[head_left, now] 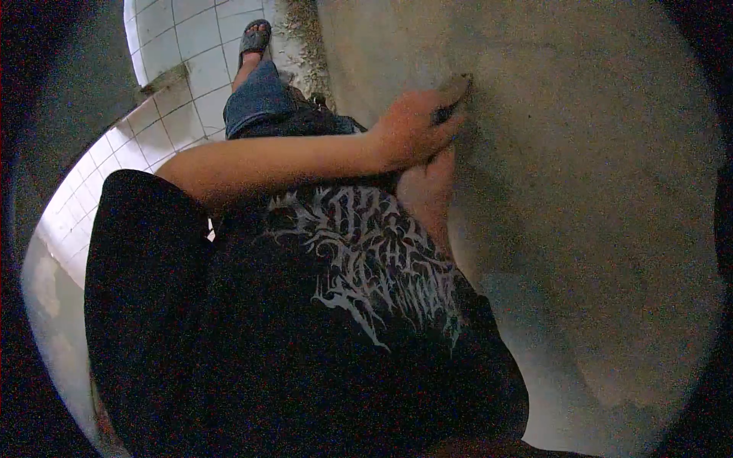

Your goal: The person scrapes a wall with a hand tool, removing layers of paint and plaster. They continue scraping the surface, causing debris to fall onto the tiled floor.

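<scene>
My left hand (pixel 416 126) reaches across from the left in front of my body. Its fingers are closed round a small, flat grey tool with a dark part (pixel 456 89), and the narrow tip lies against or very close to the rough plastered wall (pixel 580 175). The exact kind of tool cannot be made out. Just below, my right hand (pixel 429 183) is close against the left one, perhaps touching it. Its fingers are hidden behind the left hand and in shadow, so their grip does not show.
The brownish wall fills the right side. White tiled floor (pixel 206 42) lies at the upper left, where my sandalled foot (pixel 256 37) stands. Crumbly debris (pixel 304 46) runs along the wall's base. My black printed shirt (pixel 305 343) covers the lower view.
</scene>
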The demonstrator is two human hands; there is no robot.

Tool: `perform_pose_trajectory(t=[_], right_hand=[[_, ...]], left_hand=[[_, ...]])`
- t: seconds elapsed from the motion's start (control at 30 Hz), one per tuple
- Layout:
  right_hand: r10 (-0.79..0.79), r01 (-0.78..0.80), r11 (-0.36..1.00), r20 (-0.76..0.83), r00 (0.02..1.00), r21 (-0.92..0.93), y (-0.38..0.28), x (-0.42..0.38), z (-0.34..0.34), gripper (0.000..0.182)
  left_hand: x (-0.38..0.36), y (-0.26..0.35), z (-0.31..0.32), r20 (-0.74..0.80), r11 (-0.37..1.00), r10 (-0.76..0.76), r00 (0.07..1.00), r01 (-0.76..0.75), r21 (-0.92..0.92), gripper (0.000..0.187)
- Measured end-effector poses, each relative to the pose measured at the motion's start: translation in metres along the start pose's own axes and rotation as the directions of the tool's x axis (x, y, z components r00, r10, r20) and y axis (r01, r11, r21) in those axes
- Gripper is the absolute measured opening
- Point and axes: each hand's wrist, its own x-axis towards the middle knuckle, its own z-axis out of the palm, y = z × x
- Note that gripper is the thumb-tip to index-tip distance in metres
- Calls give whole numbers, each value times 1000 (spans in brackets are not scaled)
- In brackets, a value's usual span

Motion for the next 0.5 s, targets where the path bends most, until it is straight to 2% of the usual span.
perform_pose_trajectory(t=[0.03, 0.07, 0.1, 0.13, 0.17, 0.2, 0.23, 0.27, 0.33, 0.37, 0.4, 0.43, 0.47, 0.5], right_hand=[[154, -160, 978, 53, 987, 135, 2, -1, -3, 43], [145, -150, 979, 45, 988, 136, 4, 0, -5, 43], [92, -104, 967, 63, 994, 232, 7, 0, -6, 41], [42, -65, 943, 79, 996, 325, 5, 0, -8, 39], [46, -68, 944, 77, 996, 322, -1, 2, -9, 39], [113, -127, 968, 79, 991, 215, -23, 5, -10, 38], [185, -192, 976, 77, 980, 107, -33, 4, -9, 37], [195, -203, 973, 81, 978, 112, -28, -2, -8, 37], [46, -34, 984, -63, 997, 173, -17, -4, -4, 37], [44, -32, 984, -67, 997, 176, -12, -4, -3, 37], [80, -67, 901, -13, 997, 429, -9, -3, -3, 37], [98, -103, 753, 43, 994, 650, -7, -4, -4, 38], [106, -103, 753, 36, 994, 650, -9, -3, -8, 38], [105, -128, 945, 93, 990, 302, -15, -2, -14, 38]], left_hand=[[-4, 6, 5, -48, 999, 15, 999, -17, -46, 49], [-4, 9, 9, -101, 995, 32, 994, -41, -93, 49], [-2, 7, 10, -106, 994, 42, 993, -52, -95, 49], [-1, 4, 11, -163, 993, 92, 982, -103, -57, 48], [-1, 0, 12, -214, 989, 138, 967, -146, -18, 46], [2, 0, 8, -207, 990, 134, 969, -142, -22, 46], [7, 0, 1, -84, 999, 17, 996, -20, -28, 45], [9, 0, -4, 38, 995, -101, 994, 101, -14, 45], [3, 10, -1, 19, 996, -84, 996, 84, 0, 45], [-1, 14, 4, 12, 997, -82, 997, 82, -7, 45], [0, 13, 6, 14, 997, -76, 997, 76, -7, 45], [1, 12, 8, -90, 999, 27, 996, -28, -18, 41], [2, 10, 10, -188, 992, 119, 975, -126, -24, 37], [2, 14, 7, -177, 992, 117, 977, -125, -29, 37]])
